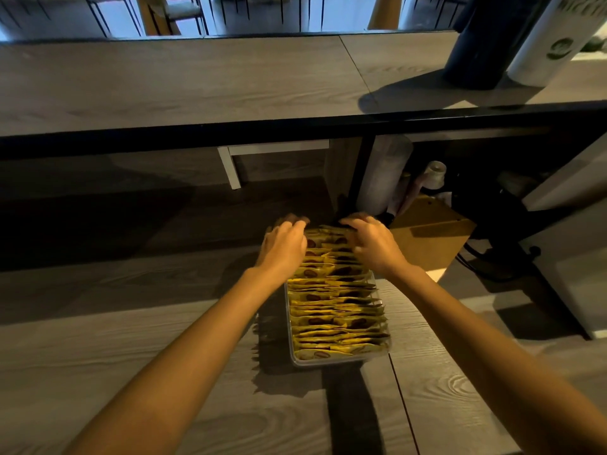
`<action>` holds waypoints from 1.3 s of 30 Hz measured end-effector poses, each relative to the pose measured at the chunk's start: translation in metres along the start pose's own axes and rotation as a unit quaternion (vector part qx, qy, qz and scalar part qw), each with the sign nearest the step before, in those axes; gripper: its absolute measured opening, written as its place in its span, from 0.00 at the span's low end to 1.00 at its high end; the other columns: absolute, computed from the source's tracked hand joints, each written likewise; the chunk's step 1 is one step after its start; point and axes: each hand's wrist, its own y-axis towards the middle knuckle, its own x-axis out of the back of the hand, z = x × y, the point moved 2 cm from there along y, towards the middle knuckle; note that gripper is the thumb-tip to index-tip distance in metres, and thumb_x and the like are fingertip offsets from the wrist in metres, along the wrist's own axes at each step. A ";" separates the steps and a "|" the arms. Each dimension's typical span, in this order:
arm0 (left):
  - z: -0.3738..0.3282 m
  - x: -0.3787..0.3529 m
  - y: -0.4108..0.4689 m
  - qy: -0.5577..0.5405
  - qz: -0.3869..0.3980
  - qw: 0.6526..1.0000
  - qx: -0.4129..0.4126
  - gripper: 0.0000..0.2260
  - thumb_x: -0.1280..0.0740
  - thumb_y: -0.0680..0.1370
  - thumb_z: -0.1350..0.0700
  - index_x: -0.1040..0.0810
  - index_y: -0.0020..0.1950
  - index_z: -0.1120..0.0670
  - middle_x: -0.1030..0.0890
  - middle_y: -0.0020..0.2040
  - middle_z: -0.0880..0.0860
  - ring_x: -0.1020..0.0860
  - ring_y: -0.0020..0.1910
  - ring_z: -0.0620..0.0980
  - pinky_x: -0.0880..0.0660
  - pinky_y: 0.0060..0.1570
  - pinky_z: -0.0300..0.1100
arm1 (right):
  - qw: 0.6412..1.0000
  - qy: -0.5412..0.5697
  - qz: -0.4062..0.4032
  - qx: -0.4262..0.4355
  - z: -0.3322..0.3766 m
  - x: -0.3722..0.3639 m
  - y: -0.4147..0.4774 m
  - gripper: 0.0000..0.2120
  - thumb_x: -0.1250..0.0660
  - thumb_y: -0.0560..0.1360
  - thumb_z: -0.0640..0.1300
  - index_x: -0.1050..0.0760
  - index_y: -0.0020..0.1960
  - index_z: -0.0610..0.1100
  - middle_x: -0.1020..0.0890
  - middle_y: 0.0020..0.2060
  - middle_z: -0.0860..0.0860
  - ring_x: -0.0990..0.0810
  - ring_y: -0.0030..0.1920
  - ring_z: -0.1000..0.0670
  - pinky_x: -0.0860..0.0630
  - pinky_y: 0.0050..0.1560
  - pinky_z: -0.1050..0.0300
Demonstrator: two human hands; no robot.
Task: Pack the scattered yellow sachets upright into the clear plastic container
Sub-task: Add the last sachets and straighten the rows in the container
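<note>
The clear plastic container (341, 360) sits on the wooden worktop (131, 339) straight ahead of the person, its long axis running away from them. The yellow sachets (335, 310) stand on edge inside it in a tight row from the near wall to the far end. Both hands work at that far end: the left hand (285, 247) lies over the left side of the row, the right hand (372, 243) over the right, fingers curled down onto the sachet tops. Whether either hand pinches a sachet or only presses on them I cannot tell. The 2 hands are apart, with sachets showing between them, and about equally near. No loose sachets show on the worktop, so packing looks nearly done. A brown cardboard box (427, 238) stands just right of the far end, close to the right hand
</note>
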 end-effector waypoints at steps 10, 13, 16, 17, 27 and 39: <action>-0.003 -0.042 -0.031 0.013 0.058 0.998 0.017 0.23 0.54 0.83 0.49 0.51 0.77 0.53 0.51 0.78 0.52 0.52 0.77 0.51 0.53 0.75 0.54 | 0.996 -0.061 0.067 -0.012 0.006 -0.034 -0.026 0.24 0.56 0.82 0.52 0.50 0.76 0.46 0.50 0.77 0.50 0.52 0.77 0.50 0.53 0.75 0.48; 0.002 -0.042 -0.014 -0.004 0.075 0.997 0.014 0.24 0.54 0.83 0.48 0.53 0.77 0.52 0.59 0.78 0.49 0.58 0.77 0.49 0.55 0.74 0.56 | 0.993 -0.064 0.095 -0.019 0.001 -0.032 -0.011 0.24 0.55 0.82 0.51 0.53 0.76 0.47 0.56 0.77 0.53 0.58 0.77 0.53 0.57 0.75 0.45; 0.007 -0.044 -0.003 0.020 0.083 0.996 0.010 0.24 0.54 0.83 0.50 0.54 0.77 0.53 0.62 0.78 0.49 0.61 0.77 0.48 0.59 0.75 0.54 | 0.990 -0.078 0.110 -0.030 -0.001 -0.033 0.000 0.24 0.56 0.82 0.51 0.56 0.76 0.48 0.58 0.77 0.53 0.60 0.77 0.53 0.60 0.75 0.43; 0.008 -0.044 -0.001 0.029 0.085 0.996 0.011 0.24 0.54 0.83 0.50 0.57 0.77 0.53 0.62 0.78 0.49 0.62 0.77 0.48 0.60 0.74 0.52 | 0.989 -0.080 0.117 -0.033 -0.001 -0.033 0.003 0.25 0.56 0.82 0.51 0.57 0.76 0.49 0.58 0.77 0.53 0.61 0.77 0.53 0.61 0.75 0.43; -0.001 -0.015 -0.018 -0.021 0.057 0.998 0.011 0.23 0.54 0.83 0.52 0.54 0.77 0.55 0.61 0.78 0.53 0.60 0.77 0.49 0.61 0.75 0.54 | 0.998 -0.032 0.038 -0.026 0.014 -0.009 -0.018 0.23 0.52 0.82 0.47 0.49 0.75 0.43 0.49 0.77 0.48 0.54 0.77 0.50 0.60 0.75 0.44; -0.022 -0.061 -0.123 0.008 0.057 0.998 0.027 0.25 0.57 0.82 0.48 0.62 0.76 0.52 0.63 0.77 0.49 0.67 0.72 0.43 0.62 0.74 0.49 | 0.996 -0.040 0.064 -0.055 0.027 -0.037 -0.122 0.25 0.59 0.81 0.54 0.53 0.76 0.47 0.53 0.77 0.52 0.58 0.77 0.53 0.63 0.75 0.49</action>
